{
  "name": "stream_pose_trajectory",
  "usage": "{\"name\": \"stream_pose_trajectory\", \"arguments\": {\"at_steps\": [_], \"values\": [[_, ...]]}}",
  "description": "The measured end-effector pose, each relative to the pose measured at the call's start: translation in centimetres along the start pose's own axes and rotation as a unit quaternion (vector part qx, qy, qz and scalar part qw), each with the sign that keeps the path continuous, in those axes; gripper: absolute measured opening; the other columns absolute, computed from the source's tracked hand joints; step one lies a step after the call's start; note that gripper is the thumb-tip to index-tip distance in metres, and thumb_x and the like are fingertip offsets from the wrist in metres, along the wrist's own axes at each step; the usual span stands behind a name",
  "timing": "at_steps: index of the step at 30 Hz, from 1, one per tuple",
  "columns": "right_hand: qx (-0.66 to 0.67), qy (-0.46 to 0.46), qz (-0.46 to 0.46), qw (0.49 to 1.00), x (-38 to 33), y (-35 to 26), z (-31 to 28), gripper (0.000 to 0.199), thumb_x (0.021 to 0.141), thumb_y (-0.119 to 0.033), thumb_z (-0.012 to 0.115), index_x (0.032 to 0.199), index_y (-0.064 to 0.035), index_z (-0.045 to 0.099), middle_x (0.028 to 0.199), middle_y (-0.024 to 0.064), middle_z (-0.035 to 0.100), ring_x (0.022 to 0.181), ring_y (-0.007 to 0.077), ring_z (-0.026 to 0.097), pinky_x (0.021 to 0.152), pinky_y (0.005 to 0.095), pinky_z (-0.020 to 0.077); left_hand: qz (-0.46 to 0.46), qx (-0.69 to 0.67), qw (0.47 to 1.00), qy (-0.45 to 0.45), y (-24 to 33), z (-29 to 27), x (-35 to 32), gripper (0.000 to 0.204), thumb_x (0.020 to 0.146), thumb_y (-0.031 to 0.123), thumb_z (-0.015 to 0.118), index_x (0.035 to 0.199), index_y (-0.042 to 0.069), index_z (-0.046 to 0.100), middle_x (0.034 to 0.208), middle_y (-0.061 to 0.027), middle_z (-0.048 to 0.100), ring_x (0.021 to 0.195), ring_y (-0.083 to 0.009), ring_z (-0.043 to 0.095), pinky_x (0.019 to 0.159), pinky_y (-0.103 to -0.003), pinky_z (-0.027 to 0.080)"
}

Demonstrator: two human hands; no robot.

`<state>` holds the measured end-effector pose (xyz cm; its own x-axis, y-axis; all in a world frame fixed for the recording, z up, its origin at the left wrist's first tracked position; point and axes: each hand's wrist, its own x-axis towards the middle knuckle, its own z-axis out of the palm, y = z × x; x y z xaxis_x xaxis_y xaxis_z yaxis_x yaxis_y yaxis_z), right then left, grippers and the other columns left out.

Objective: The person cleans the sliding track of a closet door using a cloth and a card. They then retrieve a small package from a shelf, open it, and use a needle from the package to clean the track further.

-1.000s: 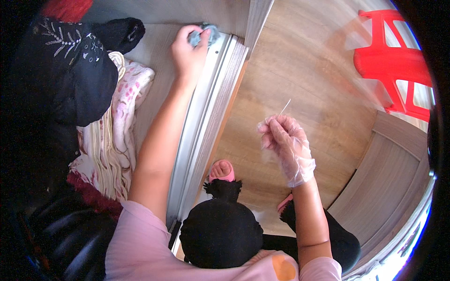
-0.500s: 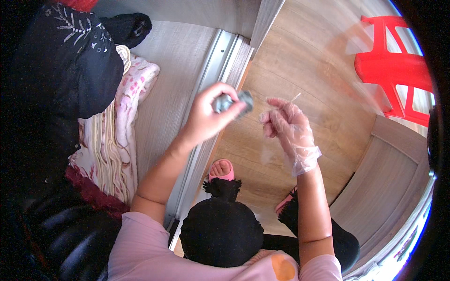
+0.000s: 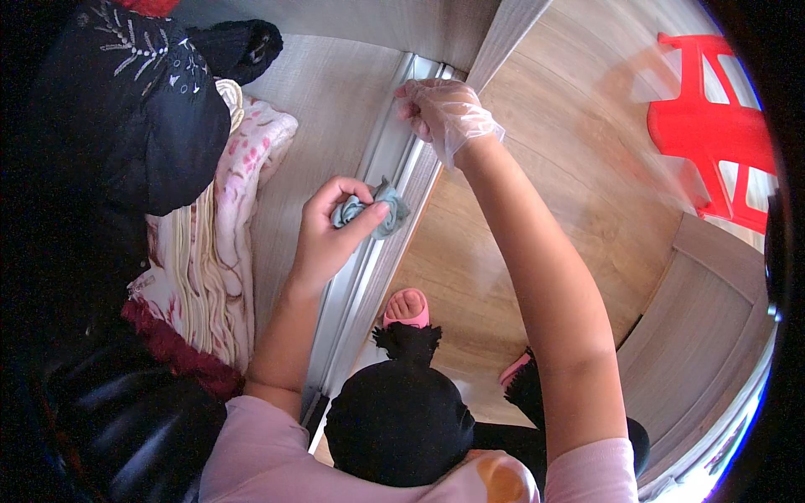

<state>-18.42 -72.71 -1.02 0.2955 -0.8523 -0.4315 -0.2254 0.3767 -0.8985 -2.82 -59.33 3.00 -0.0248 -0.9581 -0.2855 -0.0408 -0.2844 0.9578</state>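
A crumpled grey-green cloth [image 3: 387, 210] is bunched in my left hand [image 3: 323, 235], which is bare and closed around it above the sliding-door track [image 3: 356, 251]. My right hand [image 3: 444, 113] wears a clear disposable glove. Its fingers are pinched together at the far end of the metal track, close to the upright panel. The cotton swab seen in this hand a moment earlier is mostly hidden by the fingers now.
On the cabinet floor at left lie a folded floral blanket [image 3: 264, 151] and dark clothing [image 3: 180, 126]. A red plastic stool [image 3: 704, 130] is at far right on the wood floor [image 3: 545, 193]. A wooden panel [image 3: 704, 293] stands at lower right.
My right hand has swung left and away from me, from over the wood floor to the track's far end. My left hand has dropped slightly nearer and left, still gripping the cloth.
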Motion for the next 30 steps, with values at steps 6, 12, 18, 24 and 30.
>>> {"name": "stream_pose_trajectory", "arguments": {"at_steps": [6,12,18,24,30], "values": [[0.124,0.000,0.102,0.987,-0.5,-2.3,0.9,0.016,0.086,-0.009,0.046,0.089,-0.0004,0.060,0.065,0.0032,0.055,0.044,0.0078,0.040,0.040,0.0217,0.0325,-0.020,-0.024,0.999,0.011,-0.3,-1.0,-0.3,0.016,0.077,0.004,0.067,0.081,0.005,0.051,0.080,0.0015,0.055,0.074,-0.0043,0.049,0.065,-0.019,0.041],[0.110,0.037,-0.028,0.993,0.5,0.7,1.5,0.017,0.087,-0.012,0.048,0.090,-0.0001,0.060,0.065,0.0030,0.055,0.046,0.0085,0.041,0.041,0.0215,0.0320,-0.007,-0.026,1.000,0.000,-0.1,-0.8,0.2,0.016,0.077,0.004,0.067,0.082,0.004,0.052,0.081,0.0008,0.055,0.075,-0.0048,0.050,0.067,-0.020,0.042],[-0.089,0.005,-0.108,0.990,0.2,-0.3,1.0,0.018,0.088,-0.014,0.048,0.089,0.0007,0.058,0.066,0.0046,0.056,0.047,0.0089,0.042,0.042,0.0217,0.0330,-0.013,-0.036,0.999,-0.005,0.0,-0.9,0.2,0.016,0.077,0.004,0.067,0.083,0.004,0.052,0.081,0.0010,0.055,0.074,-0.0048,0.050,0.066,-0.020,0.042],[0.272,0.078,0.020,0.959,-1.4,-0.8,2.0,0.021,0.091,-0.018,0.049,0.093,0.0011,0.058,0.070,0.0058,0.058,0.048,0.0087,0.042,0.043,0.0215,0.0346,-0.019,-0.036,0.999,-0.003,0.0,-0.9,0.5,0.015,0.078,0.006,0.066,0.084,0.004,0.052,0.079,0.0015,0.054,0.071,-0.0040,0.049,0.062,-0.019,0.041],[0.215,0.113,-0.014,0.970,-8.4,0.5,0.0,0.028,0.090,-0.023,0.052,0.104,0.0003,0.056,0.072,-0.0004,0.053,0.057,0.0062,0.043,0.050,0.0192,0.0359,0.023,-0.003,0.994,-0.106,1.3,-0.4,1.5,0.013,0.078,0.004,0.061,0.089,0.003,0.053,0.081,-0.0006,0.054,0.072,-0.0052,0.051,0.063,-0.020,0.042]]}}
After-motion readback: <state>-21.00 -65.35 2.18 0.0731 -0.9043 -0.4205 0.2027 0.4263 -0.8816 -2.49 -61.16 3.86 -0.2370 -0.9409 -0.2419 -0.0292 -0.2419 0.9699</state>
